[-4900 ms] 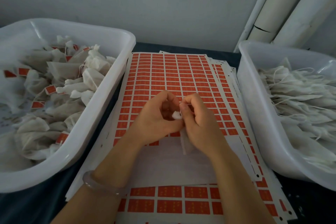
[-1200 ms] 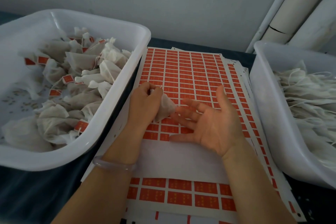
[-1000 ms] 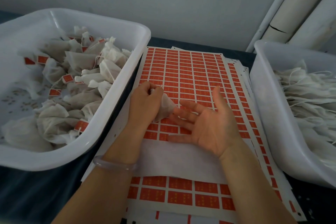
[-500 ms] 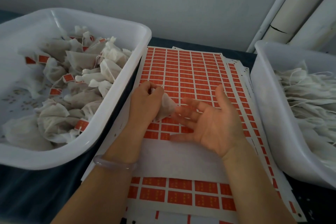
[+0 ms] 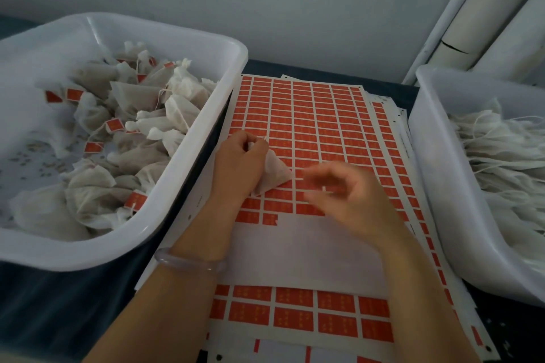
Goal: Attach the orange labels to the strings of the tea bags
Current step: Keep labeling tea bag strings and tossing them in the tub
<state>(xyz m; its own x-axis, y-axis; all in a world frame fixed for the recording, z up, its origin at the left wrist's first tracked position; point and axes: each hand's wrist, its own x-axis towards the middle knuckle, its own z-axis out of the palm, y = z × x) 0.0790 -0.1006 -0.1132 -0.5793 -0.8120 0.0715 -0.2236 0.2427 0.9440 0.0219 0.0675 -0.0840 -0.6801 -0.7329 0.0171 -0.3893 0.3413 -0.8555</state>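
Left hand [image 5: 240, 166] grips tea bag [image 5: 274, 175]. Right hand [image 5: 355, 203] blurred over label sheet [image 5: 309, 115], fingers unreadable. Likely step: label pick; next needs clean fingertip peel from lowest row.

The sheet [image 5: 196, 209] under the fingers [image 5: 250, 146] carried a grid of orange labels [image 5: 324, 115] with tiny yellowish print, split by white lines. Nearer than the fingers, a bare white band [image 5: 295, 247] crossed it. The tea bag [image 5: 272, 175] in the left fingers was off-white. Left of the fingers, a white tub [image 5: 206, 138] held cream bags [image 5: 174, 115] dotted with orange tags [image 5: 113, 125]. Right of the fingers, another white tub [image 5: 427, 186] held plain white bags [image 5: 501, 156]. The tabletop [image 5: 59, 303] was dark blue, and the bracelet [image 5: 188, 259] was a pale, milky lilac.
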